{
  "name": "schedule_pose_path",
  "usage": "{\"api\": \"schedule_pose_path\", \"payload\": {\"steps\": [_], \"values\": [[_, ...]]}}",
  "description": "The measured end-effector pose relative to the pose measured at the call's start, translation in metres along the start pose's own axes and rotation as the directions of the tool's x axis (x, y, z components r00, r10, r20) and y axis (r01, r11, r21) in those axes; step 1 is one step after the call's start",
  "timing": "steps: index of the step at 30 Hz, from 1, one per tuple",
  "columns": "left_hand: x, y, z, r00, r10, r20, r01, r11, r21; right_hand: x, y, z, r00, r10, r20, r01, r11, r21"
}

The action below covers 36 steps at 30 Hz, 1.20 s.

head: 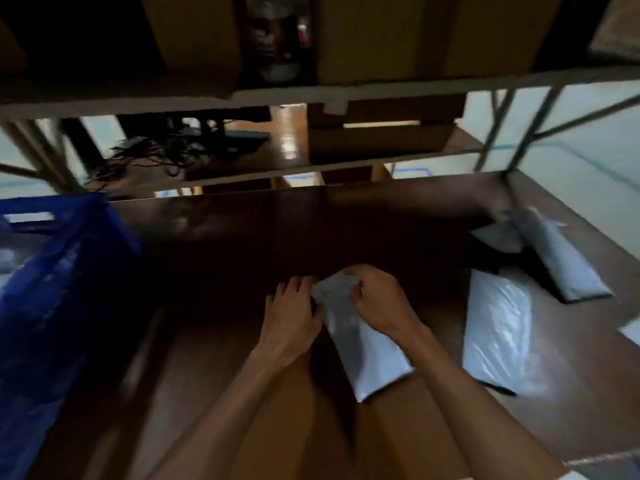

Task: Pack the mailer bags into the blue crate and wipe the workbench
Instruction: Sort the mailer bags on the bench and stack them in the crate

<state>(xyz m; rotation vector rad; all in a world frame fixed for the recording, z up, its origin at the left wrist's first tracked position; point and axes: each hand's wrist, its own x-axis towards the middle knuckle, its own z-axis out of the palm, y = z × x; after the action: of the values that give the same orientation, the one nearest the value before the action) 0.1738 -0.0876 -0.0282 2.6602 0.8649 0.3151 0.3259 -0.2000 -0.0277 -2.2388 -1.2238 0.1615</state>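
**A:** Head view. What's in hand?

**B:** One pale grey plastic mailer bag (363,351), lying on the dark brown wooden workbench (225,244) straight ahead. The right hand (379,303) is curled over its far end, pinching it. The left hand (292,315) sits alongside, fingers curled onto the same end.

**A:** Crate?

**B:** The blue plastic crate (65,271) is far left, well apart from that bag. Whether it stands on the bench, can't tell. Pale shapes inside, too blurred to call.

**A:** Still out?

**B:** Two more to the right: a glossy mailer bag (498,327) near the held one, and a rear mailer bag (561,258) behind it, over something dark. There's a white corner (632,329) at the right edge, unidentified.

**A:** Progress?

**B:** My read: packing is partway at best, with at least three bags outside the crate. No cloth in sight, so wiping probably isn't begun.
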Motion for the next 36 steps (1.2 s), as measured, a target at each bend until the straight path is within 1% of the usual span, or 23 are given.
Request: {"api": "schedule_pose_path", "payload": {"steps": [3, 5, 7, 8, 9, 11, 13, 15, 18, 21, 24, 26, 27, 28, 30, 31, 33, 36], "values": [[0.003, 0.046, 0.038, 0.987, 0.108, 0.119, -0.114, 0.992, 0.049, -0.038, 0.054, -0.029, 0.983, 0.141, -0.122, -0.150, 0.987, -0.066], [0.000, 0.068, 0.058, 0.975, 0.145, 0.169, -0.158, 0.985, 0.064, -0.060, 0.084, -0.045, 0.944, 0.223, -0.241, -0.260, 0.956, -0.133], [-0.001, 0.083, 0.074, 0.962, 0.143, 0.232, -0.163, 0.984, 0.070, -0.079, 0.114, -0.057, 0.891, 0.294, -0.346, -0.374, 0.908, -0.191], [-0.002, 0.085, 0.081, 0.956, 0.121, 0.267, -0.145, 0.987, 0.073, -0.086, 0.127, -0.060, 0.869, 0.344, -0.356, -0.439, 0.867, -0.234], [-0.002, 0.086, 0.086, 0.949, 0.095, 0.300, -0.124, 0.989, 0.077, -0.092, 0.140, -0.060, 0.850, 0.410, -0.329, -0.503, 0.819, -0.277], [-0.002, 0.079, 0.094, 0.935, 0.070, 0.347, -0.114, 0.988, 0.107, -0.100, 0.158, -0.053, 0.826, 0.519, -0.220, -0.564, 0.745, -0.357], [-0.002, 0.066, 0.098, 0.927, 0.084, 0.365, -0.147, 0.978, 0.146, -0.103, 0.164, -0.039, 0.832, 0.535, -0.147, -0.546, 0.744, -0.385], [0.000, 0.045, 0.095, 0.926, 0.106, 0.361, -0.176, 0.970, 0.167, -0.101, 0.158, -0.025, 0.853, 0.503, -0.140, -0.516, 0.772, -0.370], [-0.001, 0.006, 0.080, 0.917, 0.120, 0.381, -0.212, 0.955, 0.209, -0.089, 0.139, -0.009, 0.903, 0.414, -0.115, -0.427, 0.834, -0.350], [-0.006, -0.028, 0.060, 0.928, 0.108, 0.356, -0.200, 0.952, 0.233, -0.072, 0.114, 0.011, 0.950, 0.313, -0.010, -0.298, 0.893, -0.336], [-0.014, -0.049, 0.046, 0.960, 0.028, 0.277, -0.098, 0.965, 0.243, -0.054, 0.083, 0.036, 0.981, 0.172, 0.094, -0.134, 0.937, -0.324], [-0.023, -0.061, 0.042, 0.977, -0.066, 0.203, 0.012, 0.967, 0.254, -0.045, 0.062, 0.051, 0.984, 0.071, 0.166, -0.020, 0.955, -0.294], [-0.027, -0.066, 0.042, 0.979, -0.115, 0.167, 0.068, 0.962, 0.266, -0.042, 0.053, 0.057, 0.983, 0.041, 0.179, 0.012, 0.959, -0.284], [-0.031, -0.071, 0.042, 0.976, -0.168, 0.136, 0.124, 0.951, 0.282, -0.040, 0.045, 0.061, 0.985, 0.027, 0.168, 0.023, 0.958, -0.285], [-0.037, -0.078, 0.041, 0.964, -0.256, 0.074, 0.221, 0.923, 0.314, -0.041, 0.034, 0.067, 0.992, 0.058, 0.113, -0.018, 0.946, -0.325], [-0.040, -0.082, 0.040, 0.960, -0.275, 0.047, 0.245, 0.912, 0.328, -0.042, 0.031, 0.069, 0.991, 0.086, 0.103, -0.045, 0.939, -0.342], [-0.044, -0.086, 0.038, 0.965, -0.259, 0.030, 0.230, 0.900, 0.369, -0.044, 0.028, 0.072, 0.987, 0.107, 0.119, -0.060, 0.937, -0.344], [-0.043, -0.091, 0.033, 0.956, -0.263, 0.132, 0.194, 0.900, 0.389, -0.039, 0.022, 0.077, 0.987, 0.053, 0.148, 0.002, 0.936, -0.353]]}}
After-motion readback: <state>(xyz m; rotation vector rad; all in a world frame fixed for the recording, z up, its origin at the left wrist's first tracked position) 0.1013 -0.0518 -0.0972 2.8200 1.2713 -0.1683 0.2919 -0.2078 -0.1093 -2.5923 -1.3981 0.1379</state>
